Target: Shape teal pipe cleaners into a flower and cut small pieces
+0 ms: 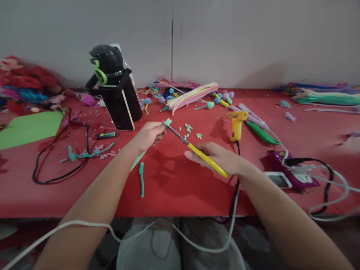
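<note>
My left hand (152, 134) is closed around a bundle of light green pipe cleaners (168, 122), whose short end sticks out past the fingertips. The other end (137, 161) shows below the hand. My right hand (215, 155) grips scissors with yellow handles (207, 160). Their blades point up and left, with the tip at the bundle's short end. Small cut green pieces (188, 128) lie on the table just right of the blades. Below my left hand lies a knotted teal pipe cleaner (142, 180).
On the red table (180, 198) stand a black bottle (108, 63) and a phone (120, 110). A yellow glue gun (236, 123) is at right, near a purple power strip (298, 174). Pipe cleaner bundles (194, 96) lie at the back. A white cable (197, 245) crosses my lap.
</note>
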{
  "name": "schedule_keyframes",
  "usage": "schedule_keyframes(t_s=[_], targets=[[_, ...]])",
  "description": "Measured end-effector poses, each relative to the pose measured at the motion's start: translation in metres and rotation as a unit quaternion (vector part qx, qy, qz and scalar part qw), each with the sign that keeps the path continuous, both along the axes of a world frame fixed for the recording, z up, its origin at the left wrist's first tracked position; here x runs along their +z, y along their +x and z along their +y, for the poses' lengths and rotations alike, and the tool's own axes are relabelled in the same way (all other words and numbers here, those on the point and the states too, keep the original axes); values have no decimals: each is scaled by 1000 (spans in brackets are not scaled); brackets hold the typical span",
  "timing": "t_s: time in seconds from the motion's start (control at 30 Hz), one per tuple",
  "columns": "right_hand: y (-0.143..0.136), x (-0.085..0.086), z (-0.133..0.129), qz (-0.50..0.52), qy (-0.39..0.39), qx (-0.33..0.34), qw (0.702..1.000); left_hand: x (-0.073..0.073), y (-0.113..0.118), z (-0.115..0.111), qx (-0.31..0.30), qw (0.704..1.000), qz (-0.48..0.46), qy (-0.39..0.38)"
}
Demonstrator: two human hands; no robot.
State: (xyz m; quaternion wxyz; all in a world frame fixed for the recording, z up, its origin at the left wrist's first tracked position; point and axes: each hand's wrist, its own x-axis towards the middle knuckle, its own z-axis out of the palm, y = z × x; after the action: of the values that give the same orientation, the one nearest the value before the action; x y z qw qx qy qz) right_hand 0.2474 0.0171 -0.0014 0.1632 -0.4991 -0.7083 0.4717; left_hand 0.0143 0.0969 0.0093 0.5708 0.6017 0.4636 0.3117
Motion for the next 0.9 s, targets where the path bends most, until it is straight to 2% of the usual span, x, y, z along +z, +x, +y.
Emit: schedule_keyframes(t_s=[0.13, 0.23, 0.37, 0.6, 0.73, 0.9], targets=[[0, 3, -2, 3, -3, -6, 1000, -3, -2, 2, -11, 1000, -4, -3], [0, 9, -7, -3, -39, 1, 999, -5, -1, 3, -30, 999, 0, -10], [0, 15, -16, -38, -57, 8, 998, -7, 4, 0, -52, 997, 30, -49], [-3, 12, -17, -39, -65, 17, 997, -11, 12, 1, -60, 990, 27, -124], [-1, 10, -12, -25, -63, 53, 996, -10, 13, 4, -58, 988, 29, -143], [7, 1, -7, -7, -71, 63, 995, -9, 14, 7, -65, 984, 21, -162]])
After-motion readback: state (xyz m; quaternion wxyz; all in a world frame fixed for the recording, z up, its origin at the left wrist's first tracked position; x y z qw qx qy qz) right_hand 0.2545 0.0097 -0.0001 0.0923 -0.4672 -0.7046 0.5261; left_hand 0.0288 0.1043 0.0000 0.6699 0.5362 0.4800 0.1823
